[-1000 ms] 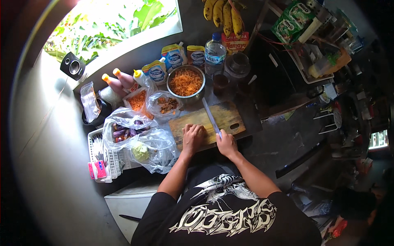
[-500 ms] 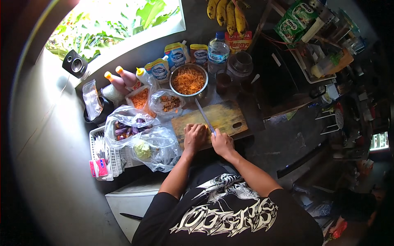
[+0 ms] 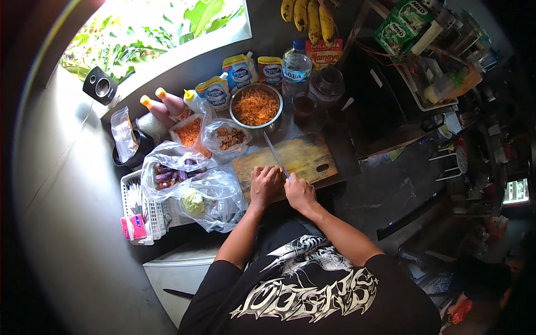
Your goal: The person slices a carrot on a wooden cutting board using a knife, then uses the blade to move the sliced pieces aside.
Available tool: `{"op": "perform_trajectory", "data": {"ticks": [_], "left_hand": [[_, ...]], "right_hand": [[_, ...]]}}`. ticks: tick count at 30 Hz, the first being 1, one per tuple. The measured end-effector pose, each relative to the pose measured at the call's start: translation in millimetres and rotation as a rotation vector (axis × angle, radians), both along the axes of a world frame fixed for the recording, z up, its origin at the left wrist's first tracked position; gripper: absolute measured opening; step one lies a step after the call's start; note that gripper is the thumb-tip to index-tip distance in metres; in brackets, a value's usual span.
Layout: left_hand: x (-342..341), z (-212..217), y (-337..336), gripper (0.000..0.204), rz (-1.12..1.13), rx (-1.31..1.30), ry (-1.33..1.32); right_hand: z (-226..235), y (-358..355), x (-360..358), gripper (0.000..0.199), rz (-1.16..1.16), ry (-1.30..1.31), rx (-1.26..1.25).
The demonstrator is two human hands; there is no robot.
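Observation:
My right hand (image 3: 300,193) is closed round the handle of a long kitchen knife (image 3: 274,149), its blade slanting away to the upper left over a worn wooden cutting board (image 3: 301,153). Just left of the blade, my left hand (image 3: 266,184) rests on the board's near edge with its fingers curled down. A tiny orange bit, perhaps carrot, shows by those fingertips; the rest is hidden under them. Beyond the board stands a metal bowl (image 3: 279,121) full of orange shreds (image 3: 255,108). Beside it, a clear plastic bag (image 3: 211,146) holds brownish-orange pieces (image 3: 230,138).
Bags with purple eggplants (image 3: 172,177) and a pale green cabbage (image 3: 192,202) lie left of the board. Behind are pouches (image 3: 214,94), sauce bottles (image 3: 169,102), a water bottle (image 3: 296,70) and a dark drinking glass (image 3: 304,109). A white basket (image 3: 159,219) sits at left.
My right hand and the knife have shifted very slightly left, closer to my left hand. My left hand stays in place on the board.

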State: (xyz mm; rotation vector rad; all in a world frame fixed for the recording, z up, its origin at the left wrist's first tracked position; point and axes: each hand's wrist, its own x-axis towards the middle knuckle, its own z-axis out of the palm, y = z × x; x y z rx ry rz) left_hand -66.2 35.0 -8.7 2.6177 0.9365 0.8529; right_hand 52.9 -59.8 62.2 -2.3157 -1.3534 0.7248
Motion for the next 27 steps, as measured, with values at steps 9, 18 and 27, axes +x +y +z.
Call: {"op": "perform_trajectory", "data": {"ticks": [9, 18, 27], "left_hand": [[1.8, 16.7, -4.2, 0.016, 0.044, -0.096, -0.078], [1.1, 18.4, -2.2, 0.017, 0.009, -0.163, -0.142], [3.0, 24.7, 1.8, 0.015, -0.023, -0.192, -0.165]], "right_hand": [[0.0, 3.9, -2.3, 0.029, 0.001, 0.007, -0.050], [-5.0, 10.2, -6.4, 0.030, -0.012, -0.002, -0.083], [-15.0, 21.5, -7.6, 0.030, -0.029, -0.015, -0.055]]}}
